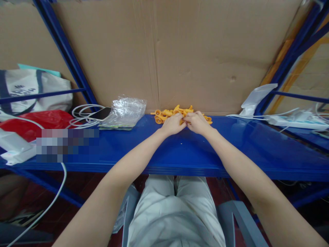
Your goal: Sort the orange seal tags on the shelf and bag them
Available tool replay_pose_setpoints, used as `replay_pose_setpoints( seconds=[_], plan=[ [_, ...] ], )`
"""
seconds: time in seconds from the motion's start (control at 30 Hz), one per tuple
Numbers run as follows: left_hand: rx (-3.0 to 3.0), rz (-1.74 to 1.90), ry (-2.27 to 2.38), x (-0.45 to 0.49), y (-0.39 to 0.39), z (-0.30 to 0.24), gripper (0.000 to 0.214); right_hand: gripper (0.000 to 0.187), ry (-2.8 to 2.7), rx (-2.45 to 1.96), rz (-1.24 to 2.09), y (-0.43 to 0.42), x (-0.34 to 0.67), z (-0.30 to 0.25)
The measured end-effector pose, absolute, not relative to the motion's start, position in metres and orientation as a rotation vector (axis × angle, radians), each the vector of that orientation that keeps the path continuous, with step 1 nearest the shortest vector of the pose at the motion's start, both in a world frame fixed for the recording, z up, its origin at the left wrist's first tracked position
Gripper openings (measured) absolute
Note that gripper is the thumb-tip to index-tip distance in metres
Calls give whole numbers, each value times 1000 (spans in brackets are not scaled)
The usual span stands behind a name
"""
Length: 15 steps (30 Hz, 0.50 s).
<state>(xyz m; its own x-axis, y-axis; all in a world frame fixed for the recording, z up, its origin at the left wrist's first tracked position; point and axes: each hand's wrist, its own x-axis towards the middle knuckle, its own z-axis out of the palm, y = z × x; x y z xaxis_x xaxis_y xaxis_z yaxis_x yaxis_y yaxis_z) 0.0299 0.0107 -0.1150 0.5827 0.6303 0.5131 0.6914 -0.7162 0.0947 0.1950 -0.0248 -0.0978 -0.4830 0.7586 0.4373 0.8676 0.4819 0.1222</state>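
A heap of small orange plastic parts point(164, 114) lies at the back of the blue metal shelf point(180, 151), against the cardboard wall. My left hand point(172, 124) and my right hand point(197, 122) meet at the front of this heap, knuckles up and fingers curled into the parts. Both hands grip orange pieces, and their fingertips are partly hidden among them. My forearms stretch over the shelf from below.
A crumpled clear plastic bag point(125, 111) lies left of the heap, beside a phone point(102, 113) and coiled white cable point(83, 116). A red bag point(43, 120) and a white tote point(31, 91) sit far left. White packaging point(257, 97) and a power strip point(293, 120) are at right.
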Motion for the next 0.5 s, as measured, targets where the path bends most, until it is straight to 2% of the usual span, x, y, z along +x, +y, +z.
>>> replay_pose_setpoints(
  seconds=[0.27,0.5],
  plan=[
    [-2765,-649,-1064,19,21,-113,19,29,-2381,-1547,-486,-24,194,-98],
    [-2654,-688,-1195,19,9,-105,26,29,-2275,-1597,-430,-24,197,-96]
  ],
)
